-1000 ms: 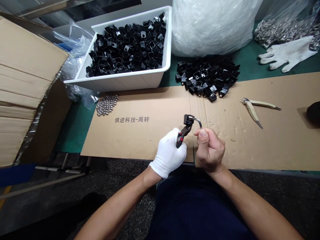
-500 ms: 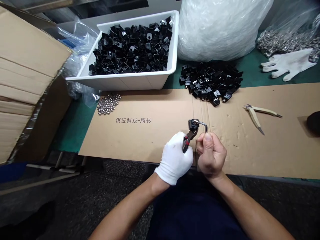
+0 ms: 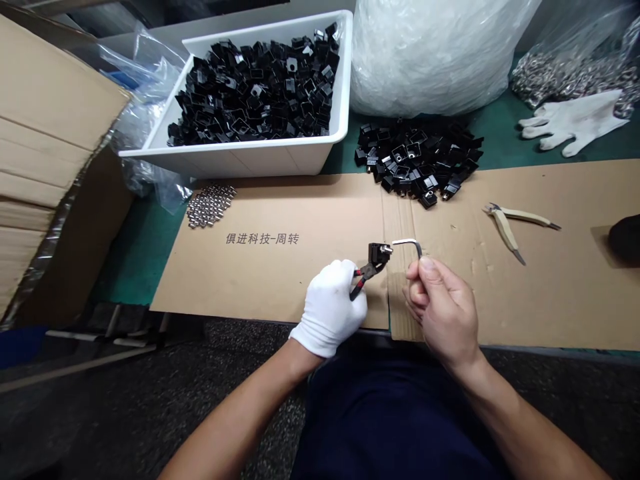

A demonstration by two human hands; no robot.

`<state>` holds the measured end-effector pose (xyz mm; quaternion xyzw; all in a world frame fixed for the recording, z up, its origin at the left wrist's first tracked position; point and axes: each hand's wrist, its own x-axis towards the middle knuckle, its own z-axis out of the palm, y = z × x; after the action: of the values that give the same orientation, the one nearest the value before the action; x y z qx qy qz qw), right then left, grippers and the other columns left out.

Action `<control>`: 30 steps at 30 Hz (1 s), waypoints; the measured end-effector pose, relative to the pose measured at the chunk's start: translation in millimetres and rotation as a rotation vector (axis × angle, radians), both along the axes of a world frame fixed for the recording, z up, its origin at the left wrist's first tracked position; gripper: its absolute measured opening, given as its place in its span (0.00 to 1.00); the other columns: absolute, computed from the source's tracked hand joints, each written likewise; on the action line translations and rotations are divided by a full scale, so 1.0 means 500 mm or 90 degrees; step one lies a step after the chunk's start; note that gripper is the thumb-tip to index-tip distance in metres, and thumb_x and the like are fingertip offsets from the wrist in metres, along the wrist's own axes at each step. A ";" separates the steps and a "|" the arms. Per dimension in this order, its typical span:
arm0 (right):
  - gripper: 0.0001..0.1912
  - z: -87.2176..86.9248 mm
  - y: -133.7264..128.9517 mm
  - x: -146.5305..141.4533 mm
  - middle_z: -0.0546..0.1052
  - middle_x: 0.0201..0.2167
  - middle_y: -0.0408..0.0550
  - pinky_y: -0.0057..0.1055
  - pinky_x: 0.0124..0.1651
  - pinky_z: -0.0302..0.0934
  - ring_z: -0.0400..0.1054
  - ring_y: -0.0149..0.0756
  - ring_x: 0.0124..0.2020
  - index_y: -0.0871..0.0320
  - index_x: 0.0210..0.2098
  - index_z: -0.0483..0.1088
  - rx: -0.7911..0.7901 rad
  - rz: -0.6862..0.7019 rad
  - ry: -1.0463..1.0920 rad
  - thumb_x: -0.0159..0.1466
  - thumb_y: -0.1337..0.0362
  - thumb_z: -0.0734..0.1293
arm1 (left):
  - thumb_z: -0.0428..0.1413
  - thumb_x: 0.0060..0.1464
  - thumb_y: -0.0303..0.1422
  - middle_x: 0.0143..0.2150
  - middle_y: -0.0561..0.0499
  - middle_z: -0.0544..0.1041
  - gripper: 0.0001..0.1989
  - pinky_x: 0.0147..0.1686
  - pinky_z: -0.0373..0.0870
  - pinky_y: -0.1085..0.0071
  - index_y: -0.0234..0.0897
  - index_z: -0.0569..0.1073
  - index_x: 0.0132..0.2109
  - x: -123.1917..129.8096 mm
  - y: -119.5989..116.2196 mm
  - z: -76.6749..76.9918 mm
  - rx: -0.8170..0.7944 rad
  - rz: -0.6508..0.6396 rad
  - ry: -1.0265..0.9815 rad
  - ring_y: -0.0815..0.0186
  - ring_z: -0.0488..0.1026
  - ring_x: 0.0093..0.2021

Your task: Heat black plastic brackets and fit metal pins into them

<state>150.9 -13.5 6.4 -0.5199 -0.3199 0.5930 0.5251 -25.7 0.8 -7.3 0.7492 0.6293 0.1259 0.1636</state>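
Note:
In a white glove, my left hand [image 3: 330,303] is closed around red-and-black pliers [image 3: 369,271]. The plier jaws grip a small black block [image 3: 376,253], and a silver metal fitting [image 3: 387,251] sticks out of its right side. Bare, my right hand [image 3: 445,307] pinches the short leg of an L-shaped hex key [image 3: 413,243] between thumb and fingers. The key's long arm points left toward the fitting; its tip lies just right of it, apparently apart. Both hands are over the cardboard sheet [image 3: 270,280] near its front edge.
A white bin [image 3: 225,163] full of black parts stands at the back. Right of it lie a pile of black parts [image 3: 420,160] and a big plastic bag [image 3: 435,60]. Small metal pieces [image 3: 211,205], cream-handled pliers [image 3: 510,230] and a white glove [image 3: 570,123] also lie about.
The hex key has come out of the fitting on the black block. My right hand has moved right and turned, while my left hand has shifted slightly left with the pliers.

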 end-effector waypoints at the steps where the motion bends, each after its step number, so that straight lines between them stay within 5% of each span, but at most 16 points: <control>1: 0.17 0.001 -0.001 -0.001 0.57 0.19 0.35 0.24 0.20 0.43 0.48 0.26 0.19 0.56 0.35 0.70 0.000 -0.009 0.006 0.74 0.51 0.62 | 0.52 0.53 0.25 0.34 0.49 0.70 0.08 0.35 0.61 0.65 0.42 0.61 0.35 0.001 0.001 0.002 -0.005 0.004 -0.006 0.59 0.69 0.35; 17: 0.18 -0.008 0.008 -0.001 0.60 0.19 0.36 0.27 0.24 0.47 0.53 0.27 0.21 0.57 0.36 0.72 0.105 0.036 -0.247 0.75 0.53 0.61 | 0.50 0.56 0.24 0.33 0.52 0.69 0.09 0.32 0.59 0.67 0.42 0.58 0.34 -0.007 0.004 0.024 -0.073 -0.002 -0.062 0.63 0.67 0.31; 24: 0.19 0.007 0.061 0.055 0.57 0.17 0.34 0.21 0.17 0.39 0.45 0.24 0.17 0.58 0.34 0.71 -0.119 0.221 -0.035 0.70 0.49 0.66 | 0.52 0.57 0.27 0.36 0.47 0.73 0.04 0.34 0.62 0.64 0.41 0.65 0.36 -0.048 0.014 0.022 -0.060 -0.055 0.142 0.57 0.71 0.35; 30: 0.13 0.010 0.075 0.060 0.53 0.16 0.30 0.17 0.13 0.37 0.38 0.22 0.15 0.57 0.34 0.68 -0.248 0.280 0.119 0.68 0.54 0.67 | 0.53 0.57 0.29 0.37 0.45 0.74 0.02 0.34 0.63 0.63 0.40 0.67 0.38 -0.056 0.013 0.022 -0.061 -0.086 0.197 0.56 0.72 0.36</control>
<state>180.8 24.0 11.5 -0.4726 -0.2554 0.7877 0.3016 -53.7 7.2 3.6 0.7916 0.6005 -0.0326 0.1085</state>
